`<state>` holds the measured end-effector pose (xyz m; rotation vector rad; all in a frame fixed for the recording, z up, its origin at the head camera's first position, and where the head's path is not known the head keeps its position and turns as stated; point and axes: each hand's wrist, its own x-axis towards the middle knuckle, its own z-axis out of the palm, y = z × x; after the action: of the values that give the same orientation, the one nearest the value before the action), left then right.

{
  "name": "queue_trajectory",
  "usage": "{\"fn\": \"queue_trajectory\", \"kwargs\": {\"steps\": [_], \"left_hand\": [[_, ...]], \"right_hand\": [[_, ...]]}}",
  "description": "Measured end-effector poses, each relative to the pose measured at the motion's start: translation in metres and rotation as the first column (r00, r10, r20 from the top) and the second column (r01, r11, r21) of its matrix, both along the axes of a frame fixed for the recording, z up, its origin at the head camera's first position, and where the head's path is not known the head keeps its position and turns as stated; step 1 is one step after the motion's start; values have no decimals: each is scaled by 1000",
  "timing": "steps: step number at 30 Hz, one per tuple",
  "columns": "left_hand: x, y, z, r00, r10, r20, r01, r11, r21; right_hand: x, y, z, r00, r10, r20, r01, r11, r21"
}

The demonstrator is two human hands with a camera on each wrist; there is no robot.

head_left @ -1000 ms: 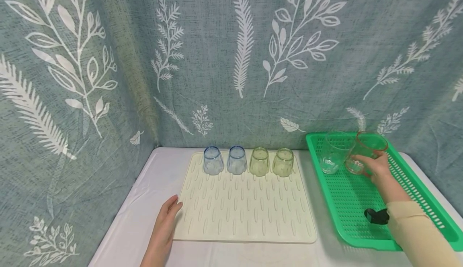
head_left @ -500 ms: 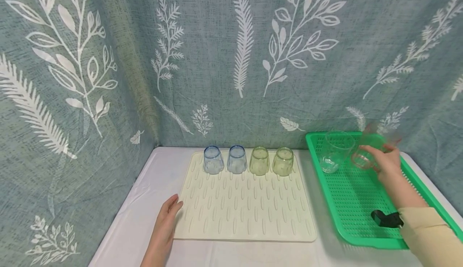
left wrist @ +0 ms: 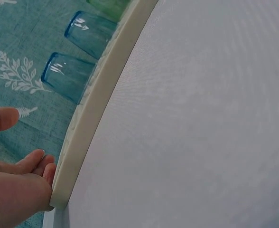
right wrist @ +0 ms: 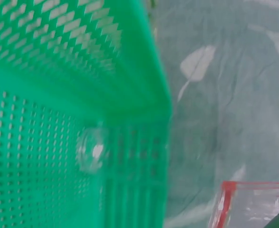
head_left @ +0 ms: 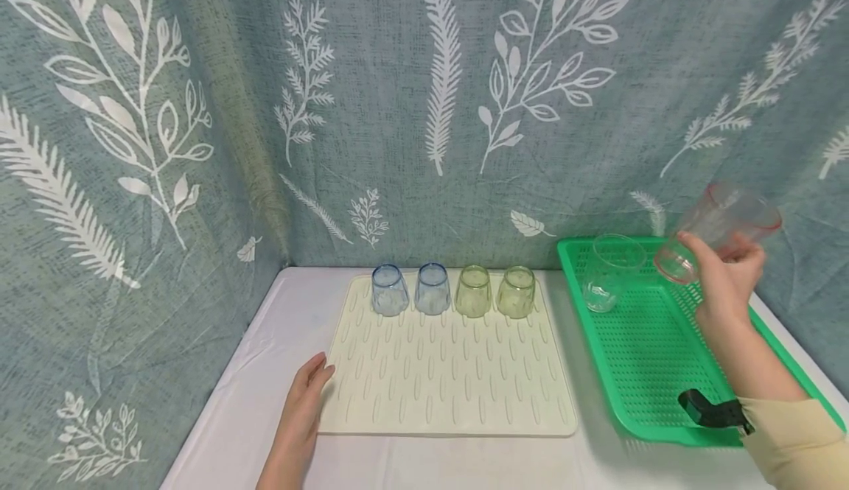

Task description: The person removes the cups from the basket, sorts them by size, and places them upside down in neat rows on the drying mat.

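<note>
My right hand (head_left: 726,284) grips a clear tumbler with a red rim (head_left: 736,214), tilted in the air above the far part of the green basket (head_left: 646,365). Part of that tumbler's red edge (right wrist: 227,204) shows at the lower right of the right wrist view. A clear tumbler (head_left: 605,280) stands inside the basket's far left corner. At the left edge of the cream mat (head_left: 451,387) lies my left hand (head_left: 304,394), fingers loosely bent. In the left wrist view its fingers (left wrist: 32,161) are beside the mat's edge, holding nothing.
Along the mat's back edge stand two blue glasses (head_left: 390,291) and two green glasses (head_left: 473,292), wide base up or down unclear. The white table (head_left: 278,328) meets a patterned curtain (head_left: 371,144) behind. A black device (head_left: 713,410) is on my right wrist.
My right hand has lifted the red-rimmed tumbler off the basket floor, up and to the right, and tilted it. My left hand, the mat and the other glasses have stayed put.
</note>
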<state>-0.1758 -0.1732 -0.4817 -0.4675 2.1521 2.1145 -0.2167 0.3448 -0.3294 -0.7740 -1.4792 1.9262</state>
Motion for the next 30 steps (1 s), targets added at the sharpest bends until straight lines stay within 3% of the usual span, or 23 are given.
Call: {"fn": "queue_trajectory", "kwargs": {"steps": [7, 11, 14, 19, 25, 30], "left_hand": [[-1, -1, 0, 1000, -6, -19, 6, 1000, 7], [-1, -1, 0, 1000, -8, -25, 8, 1000, 10], [-1, -1, 1, 1000, -7, -30, 8, 1000, 11], [-1, -1, 1, 1000, -9, -26, 9, 1000, 6], [-1, -1, -1, 1000, 2, -23, -2, 1000, 4], [0, 0, -2, 1000, 5, -25, -5, 1000, 3]], "right_hand": [[15, -30, 9, 988, 136, -69, -138, 990, -15], [21, -48, 8, 970, 238, -48, -236, 971, 34], [26, -61, 5, 943, 333, -14, -331, 939, 96], [34, -82, -3, 878, 477, 37, -475, 860, 184], [39, -105, -14, 832, 530, 166, -555, 794, 250], [42, -125, -27, 800, 573, 179, -600, 770, 217]]}}
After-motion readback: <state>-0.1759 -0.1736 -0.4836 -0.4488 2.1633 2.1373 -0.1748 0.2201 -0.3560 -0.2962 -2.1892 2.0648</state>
